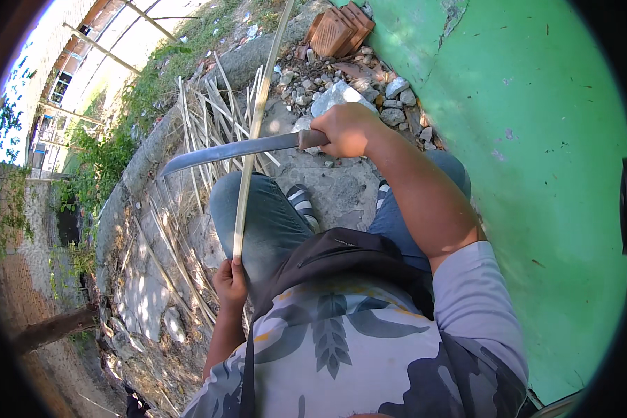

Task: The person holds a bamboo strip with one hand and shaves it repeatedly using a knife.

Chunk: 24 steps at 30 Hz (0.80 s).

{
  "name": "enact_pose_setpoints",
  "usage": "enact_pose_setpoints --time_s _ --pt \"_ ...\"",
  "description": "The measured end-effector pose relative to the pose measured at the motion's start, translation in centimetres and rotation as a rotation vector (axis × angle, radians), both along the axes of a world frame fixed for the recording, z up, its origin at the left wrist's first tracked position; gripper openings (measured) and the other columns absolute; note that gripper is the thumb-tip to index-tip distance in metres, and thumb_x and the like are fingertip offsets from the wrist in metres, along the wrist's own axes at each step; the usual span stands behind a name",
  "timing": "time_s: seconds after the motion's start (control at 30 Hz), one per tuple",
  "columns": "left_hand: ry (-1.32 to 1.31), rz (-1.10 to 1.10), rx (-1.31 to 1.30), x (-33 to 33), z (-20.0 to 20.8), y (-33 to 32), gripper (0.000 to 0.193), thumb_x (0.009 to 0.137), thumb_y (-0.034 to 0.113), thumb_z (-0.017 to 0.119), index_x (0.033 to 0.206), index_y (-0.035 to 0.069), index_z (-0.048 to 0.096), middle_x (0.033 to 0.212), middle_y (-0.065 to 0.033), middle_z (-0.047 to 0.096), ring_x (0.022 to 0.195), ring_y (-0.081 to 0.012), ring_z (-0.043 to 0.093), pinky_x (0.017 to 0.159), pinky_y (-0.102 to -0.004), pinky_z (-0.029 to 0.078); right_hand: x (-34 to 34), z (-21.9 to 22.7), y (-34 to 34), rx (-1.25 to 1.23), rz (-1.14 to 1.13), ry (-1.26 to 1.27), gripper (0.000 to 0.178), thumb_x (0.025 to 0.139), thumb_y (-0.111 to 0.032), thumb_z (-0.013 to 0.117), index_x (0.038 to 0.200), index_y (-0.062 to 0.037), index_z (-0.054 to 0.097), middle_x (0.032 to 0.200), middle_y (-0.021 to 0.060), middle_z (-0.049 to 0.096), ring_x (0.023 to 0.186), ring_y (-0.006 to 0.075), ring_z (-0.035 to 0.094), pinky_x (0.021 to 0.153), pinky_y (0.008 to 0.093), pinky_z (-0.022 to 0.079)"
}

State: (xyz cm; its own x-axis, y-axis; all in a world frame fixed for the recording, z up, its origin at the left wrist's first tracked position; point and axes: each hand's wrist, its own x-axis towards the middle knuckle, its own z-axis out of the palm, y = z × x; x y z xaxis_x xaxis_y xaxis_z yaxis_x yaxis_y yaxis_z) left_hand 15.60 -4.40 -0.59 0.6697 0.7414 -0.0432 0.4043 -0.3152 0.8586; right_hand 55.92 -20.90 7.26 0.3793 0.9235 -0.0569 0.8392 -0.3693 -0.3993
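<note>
My right hand (345, 131) is closed round the handle of a machete (233, 151), whose long grey blade points left and curves at its tip. The blade crosses a pale strip that looks like split bamboo (259, 104); whether the two touch I cannot tell. This strip runs up past my left knee and out of the top of the view. Its lower end is pinched between the thumb and fingers of my left hand (230, 282), beside my left thigh. Beyond my knees, a pile of similar pale strips (219, 111) lies on the ground.
A green wall (522, 139) rises close on my right. Ahead lie broken stones (343, 97) and a stack of orange-brown clay tiles (340, 31). More strips (171, 258) lie to my left along a rough concrete edge (129, 184), with green plants (104, 160) behind it.
</note>
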Motion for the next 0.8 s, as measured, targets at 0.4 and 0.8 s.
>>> enact_pose_setpoints --time_s 0.4,0.8 --pt "0.037 0.015 0.033 -0.3 -0.3 0.3 0.041 0.103 0.025 0.057 0.069 0.003 0.051 0.060 0.0041 0.047 0.058 -0.0050 0.039 0.051 -0.0263 0.031 1.8 -2.4 0.0 0.085 -0.214 0.085 0.025 0.081 -0.030 0.067 0.101 -0.0156 0.069 0.099 0.0122 0.072 0.096 0.0338 0.068 0.084 0.0450 0.053" --pt "0.035 -0.014 0.051 -0.3 -0.3 0.3 0.041 0.103 0.024 0.057 0.069 0.003 0.050 0.060 0.0047 0.046 0.059 -0.0047 0.037 0.052 -0.0262 0.029 0.9 -0.6 -0.1 -0.033 -0.098 -0.041 0.022 0.080 -0.030 0.070 0.099 -0.0188 0.071 0.098 0.0079 0.073 0.094 0.0299 0.069 0.083 0.0435 0.054"
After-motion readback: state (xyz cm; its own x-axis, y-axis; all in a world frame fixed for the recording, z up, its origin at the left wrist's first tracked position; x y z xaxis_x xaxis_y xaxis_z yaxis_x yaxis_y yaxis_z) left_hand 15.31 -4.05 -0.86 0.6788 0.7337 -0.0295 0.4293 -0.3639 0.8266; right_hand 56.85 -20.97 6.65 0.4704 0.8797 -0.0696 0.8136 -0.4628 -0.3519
